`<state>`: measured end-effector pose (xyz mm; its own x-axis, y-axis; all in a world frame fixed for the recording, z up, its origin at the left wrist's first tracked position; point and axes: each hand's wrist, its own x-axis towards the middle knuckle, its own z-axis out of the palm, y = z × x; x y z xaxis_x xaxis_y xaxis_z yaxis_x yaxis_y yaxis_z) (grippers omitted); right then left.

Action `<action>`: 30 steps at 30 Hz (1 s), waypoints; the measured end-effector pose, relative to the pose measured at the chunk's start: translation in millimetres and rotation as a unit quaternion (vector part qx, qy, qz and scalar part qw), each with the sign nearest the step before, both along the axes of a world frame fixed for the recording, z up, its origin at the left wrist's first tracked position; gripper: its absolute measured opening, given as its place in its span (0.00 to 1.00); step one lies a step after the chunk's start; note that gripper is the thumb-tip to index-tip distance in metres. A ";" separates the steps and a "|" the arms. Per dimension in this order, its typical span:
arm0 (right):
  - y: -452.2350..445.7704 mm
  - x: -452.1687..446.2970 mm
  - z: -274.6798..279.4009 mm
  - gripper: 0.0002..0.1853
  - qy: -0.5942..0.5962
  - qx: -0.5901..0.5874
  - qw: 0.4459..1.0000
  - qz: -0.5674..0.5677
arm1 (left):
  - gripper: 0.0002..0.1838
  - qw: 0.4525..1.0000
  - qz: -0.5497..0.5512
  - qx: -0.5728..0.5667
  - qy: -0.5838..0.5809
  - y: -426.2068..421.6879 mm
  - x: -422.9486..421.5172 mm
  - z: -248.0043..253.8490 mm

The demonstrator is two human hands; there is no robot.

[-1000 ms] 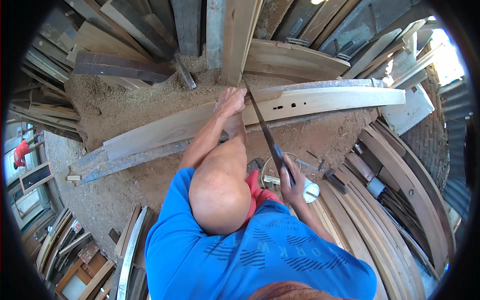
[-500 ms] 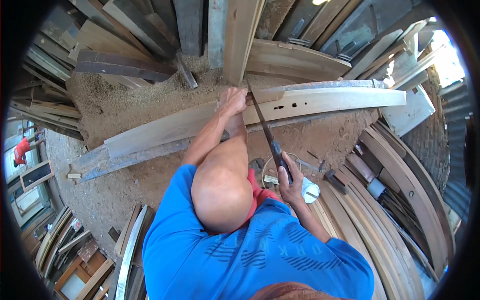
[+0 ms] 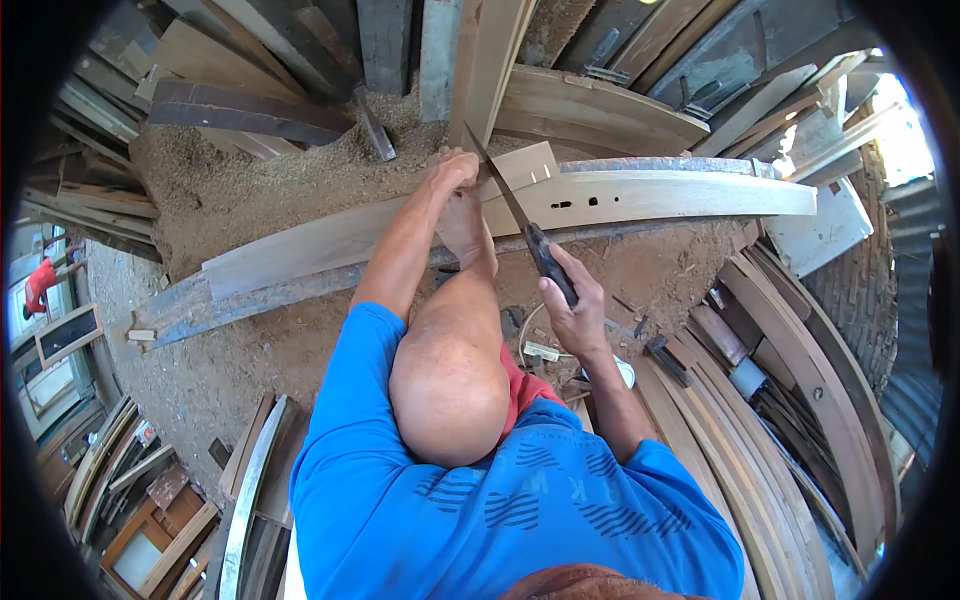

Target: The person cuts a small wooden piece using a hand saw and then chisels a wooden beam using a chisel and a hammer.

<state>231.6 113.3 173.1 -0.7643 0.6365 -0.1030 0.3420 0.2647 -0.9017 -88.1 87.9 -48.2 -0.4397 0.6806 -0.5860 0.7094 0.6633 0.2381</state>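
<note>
My right hand (image 3: 577, 305) is wrapped around the dark handle of a handsaw (image 3: 505, 192). The saw's narrow blade points up and away, crossing over a short piece of wood (image 3: 530, 167). Closed at the left end of that piece is my left hand (image 3: 453, 168), its fingers partly hidden. The piece rests on a long pale board (image 3: 690, 195) with several small dark holes, and thin lines show near its right end. My bare foot (image 3: 465, 232) presses on the long board beside my left hand.
The long board lies along a worn beam (image 3: 240, 322). A wooden post (image 3: 490, 60) rises just beyond my hands. Sawdust (image 3: 220, 190) covers the ground at left. Stacked planks (image 3: 740, 450) lie at right, with a hammer (image 3: 668, 358) on them. Another person in red (image 3: 40, 287) is far left.
The short piece has tilted, its right end swinging up, and thin lines on it now show. My left hand has shifted slightly left and away. The saw has moved left and up with my right hand.
</note>
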 end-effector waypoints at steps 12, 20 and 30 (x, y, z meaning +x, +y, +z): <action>27.6 -15.4 5.7 0.21 -0.060 -0.076 0.995 -0.009 | 0.24 0.986 -0.035 0.161 -0.011 39.4 -44.2 66.7; 22.3 -25.8 63.6 0.20 -0.098 -0.036 0.994 0.012 | 0.23 0.869 -0.158 0.398 -0.250 100.3 -17.1 -117.1; 40.1 -104.5 -36.6 0.19 -0.081 -0.009 0.997 -0.001 | 0.21 0.921 -0.190 0.247 -0.233 67.8 -22.0 -63.8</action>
